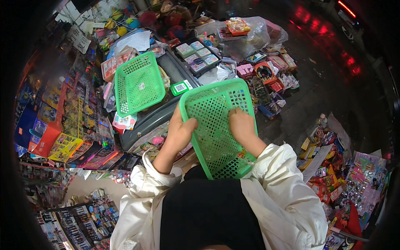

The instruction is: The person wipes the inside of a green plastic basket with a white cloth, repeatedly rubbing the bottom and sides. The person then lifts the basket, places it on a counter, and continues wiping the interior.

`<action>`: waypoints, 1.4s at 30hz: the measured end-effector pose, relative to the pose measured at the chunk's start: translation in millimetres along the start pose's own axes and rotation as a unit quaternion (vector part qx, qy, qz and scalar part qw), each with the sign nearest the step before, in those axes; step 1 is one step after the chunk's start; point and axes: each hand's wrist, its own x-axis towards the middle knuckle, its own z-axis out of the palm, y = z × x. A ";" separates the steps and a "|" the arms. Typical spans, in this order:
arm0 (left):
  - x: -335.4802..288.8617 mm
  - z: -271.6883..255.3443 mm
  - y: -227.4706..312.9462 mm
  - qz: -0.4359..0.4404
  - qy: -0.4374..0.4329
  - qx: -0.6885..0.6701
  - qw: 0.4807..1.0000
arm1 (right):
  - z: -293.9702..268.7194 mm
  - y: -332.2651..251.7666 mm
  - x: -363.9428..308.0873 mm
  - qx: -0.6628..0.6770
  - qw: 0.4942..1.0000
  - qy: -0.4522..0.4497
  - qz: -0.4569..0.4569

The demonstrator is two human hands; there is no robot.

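Note:
A green plastic basket [209, 113] with a perforated bottom is tilted in front of my body. Closed over its left rim is my left hand [180, 132], thumb on the inner side. My right hand [243, 127] reaches inside, near the right wall, with its fingers curled and pressed together. Whatever those fingers may hold is hidden. Some small coloured bits in clear wrapping [246, 157] lie in the basket below my right wrist.
A second green basket [141, 85] rests on the dark counter [148, 125], by a green code card [181, 87] and a tray of small boxes [198, 56]. Packaged goods [271, 79] spread at the right. Shelves of colourful packets [85, 125] stand left.

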 end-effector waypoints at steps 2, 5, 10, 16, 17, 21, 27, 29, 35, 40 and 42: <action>3.7 2.5 1.0 0.030 0.016 0.005 0.999 | -6.7 6.7 14.2 0.031 0.997 0.064 0.013; 2.8 6.6 2.6 0.019 -0.019 0.016 1.000 | -13.3 13.0 43.2 0.031 0.985 0.165 -0.031; -2.1 4.8 1.8 0.049 -0.055 0.004 0.997 | -11.7 20.2 41.6 -0.012 0.993 0.111 -0.043; -5.9 7.7 -3.0 0.016 -0.044 0.001 0.999 | 7.1 22.1 -9.0 -0.036 0.998 0.001 -0.059; -6.1 7.4 -2.9 -0.002 -0.042 -0.020 0.999 | 9.2 19.0 -18.6 -0.034 0.997 0.012 -0.070; -1.6 0.4 -1.9 0.034 -0.037 0.030 0.998 | 8.5 7.0 -57.5 0.027 0.994 -0.096 -0.054; 10.1 -10.3 -2.6 -0.013 -0.015 0.038 0.999 | -13.7 23.9 -64.8 0.362 0.887 -0.243 0.154; 12.1 -8.7 -1.4 -0.004 -0.024 0.025 0.999 | -22.3 27.7 -52.3 0.605 0.748 -0.176 0.207; 14.6 0.7 4.3 0.009 -0.034 -0.004 0.999 | -39.6 14.1 -18.7 0.873 0.436 -0.089 0.200; 15.1 -1.1 1.4 0.018 -0.027 -0.008 0.999 | -41.1 9.7 -9.9 0.880 0.428 -0.111 0.172; 14.9 -2.8 -0.5 0.014 -0.026 -0.016 0.999 | -38.5 10.2 -8.9 0.863 0.452 -0.113 0.194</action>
